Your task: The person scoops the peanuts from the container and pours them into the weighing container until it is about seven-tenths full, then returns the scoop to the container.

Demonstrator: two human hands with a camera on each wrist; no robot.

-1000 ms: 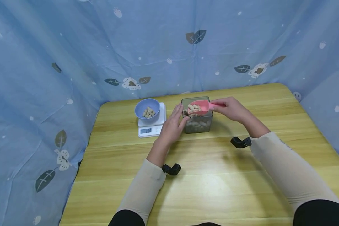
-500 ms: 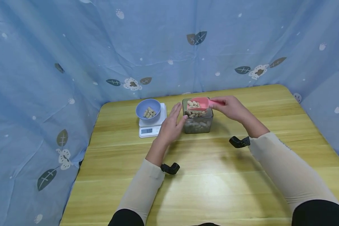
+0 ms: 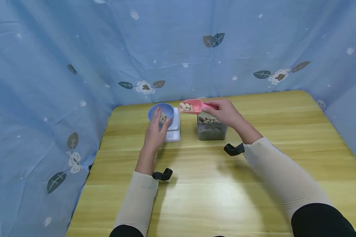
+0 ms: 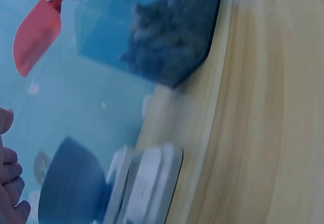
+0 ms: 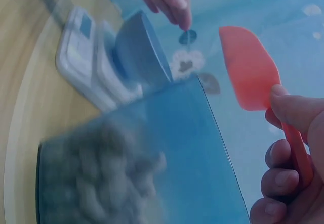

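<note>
My right hand (image 3: 223,113) grips the handle of a pink scoop (image 3: 197,106) that carries several peanuts in their shells (image 3: 186,107). The scoop hangs in the air between a clear square container (image 3: 212,132) of peanuts and a blue bowl (image 3: 152,113). In the right wrist view, fingers and thumb curl round the scoop's handle (image 5: 296,153). My left hand (image 3: 155,131) is raised in front of the bowl, fingers fairly straight, holding nothing. The bowl, with some peanuts in it, stands on a white kitchen scale (image 3: 173,135), whose display my left hand covers in the head view.
A wooden table (image 3: 195,197) bears everything. A blue patterned curtain (image 3: 178,49) hangs behind its back edge and along the sides. The peanut container stands to the right of the scale, with a small gap between them.
The loaded scoop in my right hand has risen out of the container and moved left toward the bowl. My left hand has left the container's side and moved left in front of the bowl.
</note>
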